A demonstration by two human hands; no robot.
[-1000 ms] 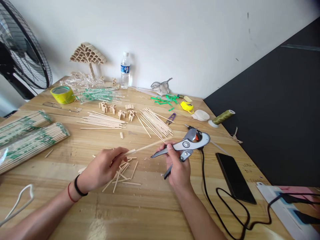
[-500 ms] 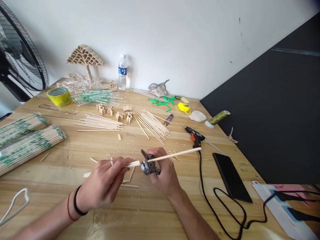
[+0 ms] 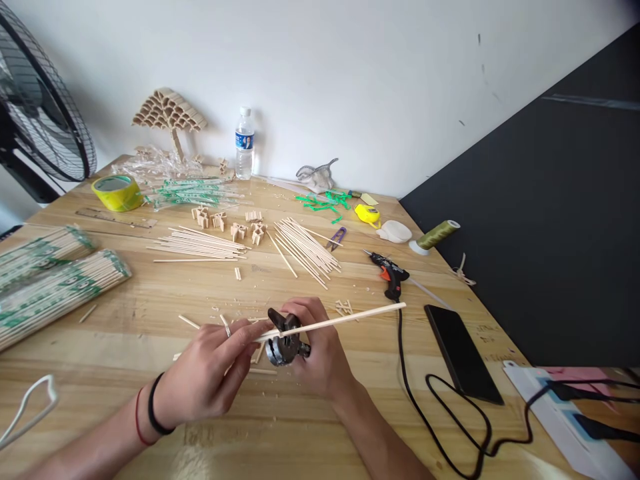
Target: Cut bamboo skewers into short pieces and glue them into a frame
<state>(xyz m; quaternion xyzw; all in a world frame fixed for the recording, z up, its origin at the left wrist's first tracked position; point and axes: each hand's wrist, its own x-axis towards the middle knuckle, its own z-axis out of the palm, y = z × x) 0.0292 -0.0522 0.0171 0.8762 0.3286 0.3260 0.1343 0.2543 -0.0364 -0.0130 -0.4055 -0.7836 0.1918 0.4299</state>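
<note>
My left hand [image 3: 210, 363] pinches thin wooden sticks between thumb and fingers, and one long stick [image 3: 355, 316] runs out to the right across the jaws of a tool. That tool is a dark, worn pair of pliers [image 3: 284, 347], with my right hand [image 3: 323, 350] closed around its handles. The jaws touch the stick close to my left fingertips. How many sticks lie under the left fingers is hidden. Short cut pieces [image 3: 345, 308] lie on the table behind my right hand, and others are partly covered by my left hand.
Loose sticks [image 3: 305, 250] and small glued stick blocks [image 3: 239, 231] lie beyond my hands. Bagged sticks [image 3: 65, 287] are at left. On the right are a glue gun [image 3: 390, 272], its black cord [image 3: 401, 353] and a phone [image 3: 463, 353]. A bottle [image 3: 244, 150] stands by the wall.
My right hand has brought the pliers left and slightly down, up to my left fingertips. The jaws now sit further along the stick, nearer the left hand.
</note>
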